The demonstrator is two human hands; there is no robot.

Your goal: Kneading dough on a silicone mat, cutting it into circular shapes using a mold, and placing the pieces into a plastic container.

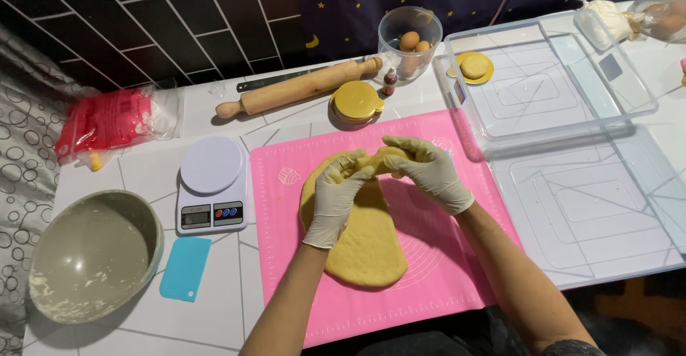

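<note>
A flat oval of yellow dough [368, 241] lies on a pink silicone mat [429, 270]. Both hands wear pale gloves. My left hand [334, 197] and my right hand [427, 170] meet at the dough's far end, where together they pinch and lift a small lump of dough [379, 159]. The rest of the dough stays flat on the mat, stretching toward me.
A white kitchen scale [212, 184], blue scraper [185, 268] and grey bowl [93, 256] sit left of the mat. Behind it are a rolling pin [300, 88], gold discs [356, 102], a small bottle [389, 82], a tub of eggs [409, 41]. A clear box [543, 88] with one dough ball [473, 66] and a clear lid [593, 213] lie right.
</note>
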